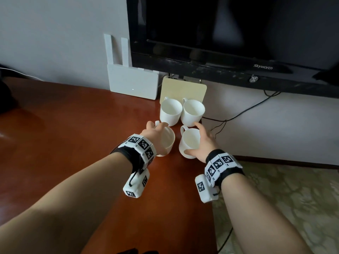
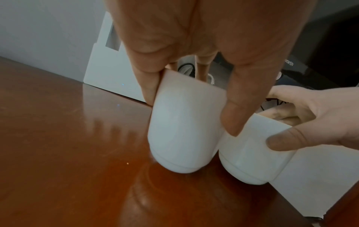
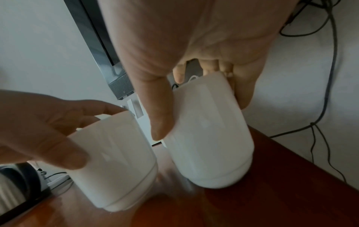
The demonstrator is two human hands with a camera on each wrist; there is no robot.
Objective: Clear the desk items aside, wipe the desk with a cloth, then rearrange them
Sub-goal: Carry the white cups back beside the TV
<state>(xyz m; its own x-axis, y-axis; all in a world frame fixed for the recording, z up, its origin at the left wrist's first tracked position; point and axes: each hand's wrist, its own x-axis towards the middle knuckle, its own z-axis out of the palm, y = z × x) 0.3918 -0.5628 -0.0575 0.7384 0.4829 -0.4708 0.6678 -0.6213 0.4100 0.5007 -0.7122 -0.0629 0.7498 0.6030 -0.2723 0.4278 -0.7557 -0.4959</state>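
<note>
Several white mugs stand at the back right of the red-brown desk (image 1: pixel 77 129). My left hand (image 1: pixel 156 131) grips the front-left mug (image 1: pixel 167 143) from above, fingers and thumb round its rim. My right hand (image 1: pixel 201 143) grips the front-right mug (image 1: pixel 189 142) the same way. In the left wrist view my left hand (image 2: pixel 190 112) holds its mug (image 2: pixel 184 135) tilted, base at the desk; the other mug (image 2: pixel 252 153) and my right hand (image 2: pixel 310 119) are beside it. In the right wrist view my right hand (image 3: pixel 203 116) holds its mug (image 3: pixel 211 145) tilted, next to the left mug (image 3: pixel 116 161).
Two more mugs (image 1: pixel 170 111) (image 1: pixel 193 111) stand just behind, in front of a pale wooden board (image 1: pixel 183 88). A white router (image 1: pixel 133 83) leans on the wall under a black TV (image 1: pixel 229 33). Cables (image 1: pixel 238 114) hang past the desk's right edge. A dark object (image 1: pixel 5 96) sits far left.
</note>
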